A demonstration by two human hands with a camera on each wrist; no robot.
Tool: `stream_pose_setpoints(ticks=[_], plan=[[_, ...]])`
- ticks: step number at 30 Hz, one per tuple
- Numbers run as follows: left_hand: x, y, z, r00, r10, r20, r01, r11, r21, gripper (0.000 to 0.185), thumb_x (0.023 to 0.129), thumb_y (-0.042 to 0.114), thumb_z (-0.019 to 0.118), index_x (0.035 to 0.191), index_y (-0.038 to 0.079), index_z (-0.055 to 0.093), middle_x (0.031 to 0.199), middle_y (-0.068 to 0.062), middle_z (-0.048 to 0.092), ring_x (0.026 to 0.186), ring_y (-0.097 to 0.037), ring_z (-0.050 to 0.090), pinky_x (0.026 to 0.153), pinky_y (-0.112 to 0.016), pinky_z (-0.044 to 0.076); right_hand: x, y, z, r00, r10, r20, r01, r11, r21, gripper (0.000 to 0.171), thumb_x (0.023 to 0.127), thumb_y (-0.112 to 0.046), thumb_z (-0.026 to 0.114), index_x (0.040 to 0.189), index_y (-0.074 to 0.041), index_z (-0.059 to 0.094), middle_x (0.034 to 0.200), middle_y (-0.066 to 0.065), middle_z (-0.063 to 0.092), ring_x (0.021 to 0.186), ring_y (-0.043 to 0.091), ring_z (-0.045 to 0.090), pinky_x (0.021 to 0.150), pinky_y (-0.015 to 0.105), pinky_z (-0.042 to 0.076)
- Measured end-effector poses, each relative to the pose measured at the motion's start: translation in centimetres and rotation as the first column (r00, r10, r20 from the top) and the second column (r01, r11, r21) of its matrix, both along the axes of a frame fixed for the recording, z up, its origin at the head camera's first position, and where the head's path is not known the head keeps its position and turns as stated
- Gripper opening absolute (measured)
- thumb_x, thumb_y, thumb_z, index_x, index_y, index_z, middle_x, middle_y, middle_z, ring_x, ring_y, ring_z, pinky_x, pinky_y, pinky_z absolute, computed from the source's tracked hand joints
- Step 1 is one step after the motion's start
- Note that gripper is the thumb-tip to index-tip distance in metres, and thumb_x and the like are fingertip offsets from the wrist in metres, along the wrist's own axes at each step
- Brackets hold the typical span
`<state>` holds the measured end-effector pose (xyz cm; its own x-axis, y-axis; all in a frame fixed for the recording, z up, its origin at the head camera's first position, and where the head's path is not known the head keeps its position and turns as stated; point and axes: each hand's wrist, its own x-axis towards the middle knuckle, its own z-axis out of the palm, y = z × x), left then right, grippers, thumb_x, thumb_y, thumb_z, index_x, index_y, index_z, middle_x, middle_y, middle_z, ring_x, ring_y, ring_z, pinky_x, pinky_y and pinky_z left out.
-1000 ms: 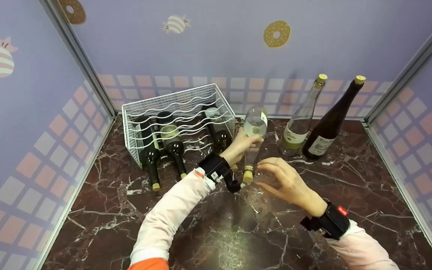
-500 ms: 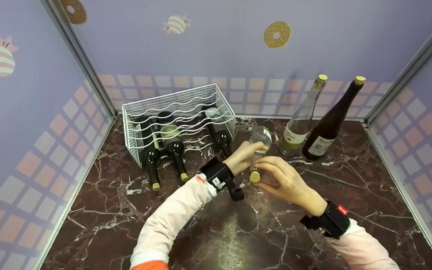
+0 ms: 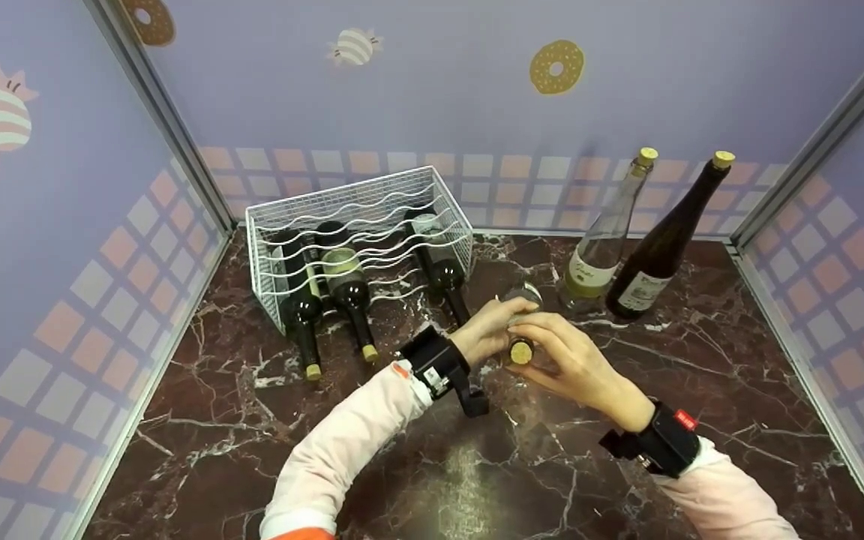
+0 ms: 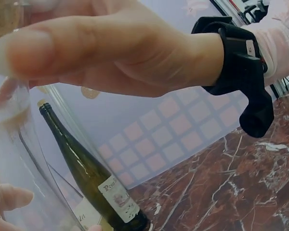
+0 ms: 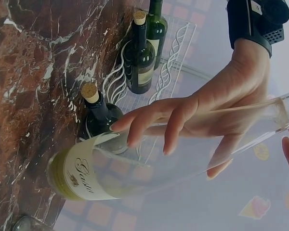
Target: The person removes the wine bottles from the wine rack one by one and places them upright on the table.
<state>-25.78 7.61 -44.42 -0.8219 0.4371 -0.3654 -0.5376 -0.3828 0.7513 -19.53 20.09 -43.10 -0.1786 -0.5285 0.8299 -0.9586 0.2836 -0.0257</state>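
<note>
Head: my left hand (image 3: 490, 328) wraps the clear bottle (image 3: 526, 295), right of the white rack (image 3: 453, 201) and apart from it. Right hand (image 3: 573, 360) curves about the cork (image 3: 521, 351) end — can't tell if it grips. I'd hold firm with the left; glass may slip. Left wrist: right thumb (image 4: 31, 50) across the neck (image 4: 10, 108); better no push on the cork. Right wrist: see-through glass — cream label (image 5: 89, 175), yellowish base (image 5: 58, 175).
</note>
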Motion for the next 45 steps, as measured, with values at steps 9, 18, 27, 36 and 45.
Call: stream_pose_setpoints(ticks=[9, 18, 27, 36, 45], plan=[[0.8, 0.1, 0.1, 0.998, -0.004, 0.068, 0.003, 1.000, 0.015, 0.016, 0.085, 0.003, 0.054, 0.071, 0.001, 0.059, 0.067, -0.007, 0.057, 0.056, -0.011, 0.053, 0.050, -0.018, 0.044, -0.1, -0.1, 0.1, 1.000, 0.003, -0.004, -0.004, 1.000, -0.018, 0.038, 0.080, -0.017, 0.069, 0.105, 0.008, 0.056, 0.104, 0.019, 0.058, 0.094, 0.032, 0.055, 0.085, 0.037, 0.042], [1.3, -0.1, 0.1, 0.997, -0.063, 0.047, 0.062, 0.998, 0.021, 0.019, 0.090, 0.007, 0.049, 0.074, 0.003, 0.058, 0.071, -0.005, 0.057, 0.060, -0.011, 0.053, 0.055, -0.018, 0.045, -0.1, -0.1, 0.2, 1.000, 0.022, -0.004, -0.022, 0.999, -0.045, 0.028, 0.084, -0.013, 0.063, 0.101, 0.009, 0.058, 0.099, 0.017, 0.059, 0.089, 0.030, 0.057, 0.082, 0.036, 0.044], [1.4, -0.6, 0.2, 0.996, -0.076, 0.053, 0.073, 0.996, 0.045, 0.020, 0.090, 0.009, 0.048, 0.074, 0.005, 0.060, 0.075, -0.006, 0.059, 0.066, -0.014, 0.055, 0.060, -0.024, 0.046, -0.2, 0.2, 0.2, 0.997, -0.016, 0.071, 0.019, 0.999, -0.036, 0.033, 0.086, -0.018, 0.061, 0.106, 0.008, 0.058, 0.103, 0.016, 0.059, 0.093, 0.030, 0.056, 0.085, 0.035, 0.042], [1.4, -0.6, 0.5, 0.995, -0.070, 0.073, 0.065, 0.995, 0.070, 0.018, 0.089, 0.009, 0.050, 0.076, 0.003, 0.061, 0.075, -0.007, 0.059, 0.065, -0.014, 0.055, 0.059, -0.022, 0.046, -0.2, 0.3, 0.5, 0.997, -0.032, 0.065, 0.034, 0.999, -0.025, 0.030, 0.087, -0.017, 0.060, 0.106, 0.007, 0.059, 0.102, 0.015, 0.059, 0.092, 0.029, 0.057, 0.083, 0.033, 0.043], [1.7, -1.0, 0.8, 0.989, -0.146, 0.017, 0.144, 0.986, 0.083, 0.019, 0.094, 0.011, 0.046, 0.084, 0.004, 0.060, 0.083, -0.008, 0.059, 0.072, -0.015, 0.056, 0.063, -0.024, 0.048, -0.2, 0.4, 1.0, 0.997, -0.070, 0.026, 0.070, 0.998, 0.001, 0.031, 0.090, -0.020, 0.057, 0.102, 0.008, 0.059, 0.098, 0.015, 0.059, 0.087, 0.028, 0.057, 0.081, 0.033, 0.045]])
